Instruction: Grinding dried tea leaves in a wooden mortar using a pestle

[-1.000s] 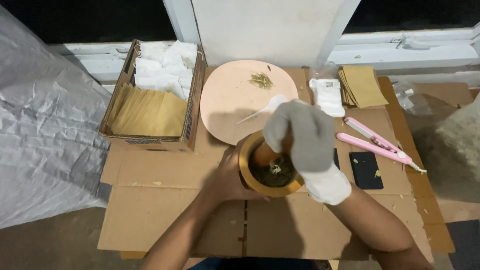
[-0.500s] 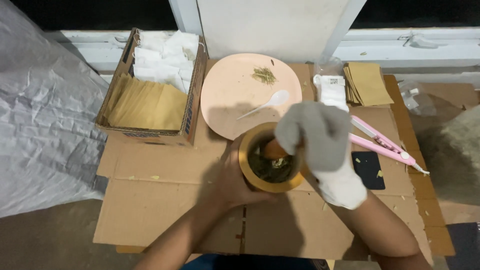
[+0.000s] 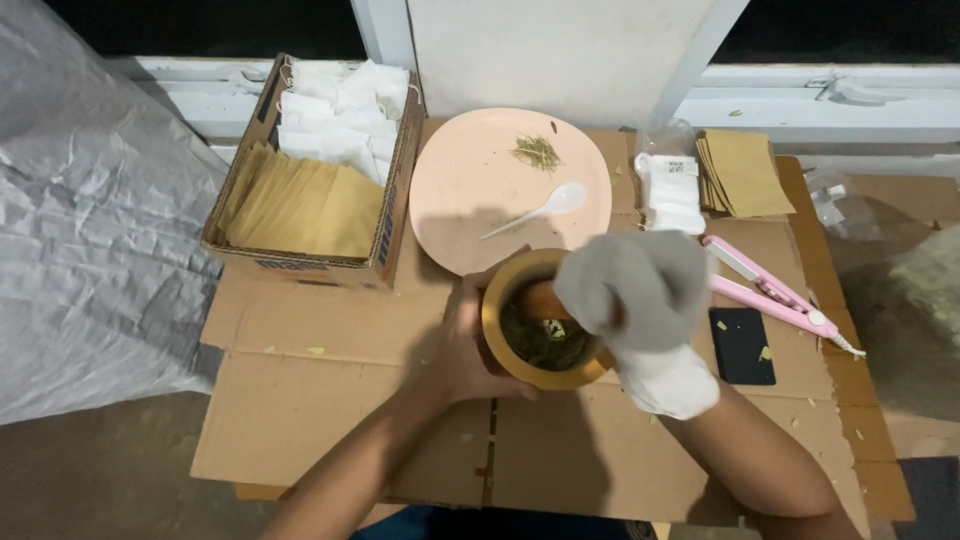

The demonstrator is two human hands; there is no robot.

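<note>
Right above the brown bowl [image 3: 545, 335], the gloved right hand [image 3: 632, 290] is closed tight on the wooden stick [image 3: 545, 300]; the bare left hand [image 3: 470, 345] hugs the bowl's side.

Glossy brass-coloured metal mortar [image 3: 545, 330], wooden pestle [image 3: 545, 300], soft grey-white cloth glove [image 3: 640, 315], matt corrugated cardboard [image 3: 330, 390], smooth pink plate [image 3: 470, 190].

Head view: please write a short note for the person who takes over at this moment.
Left hand: bare, grips the side of the round brass-coloured mortar on the cardboard sheet.
Right hand: in a grey-white glove, shut on the wooden pestle inside the mortar.
Done: dark green herbs in the mortar look partly crushed.
Left: a small herb pile lies on the pink plate.
</note>
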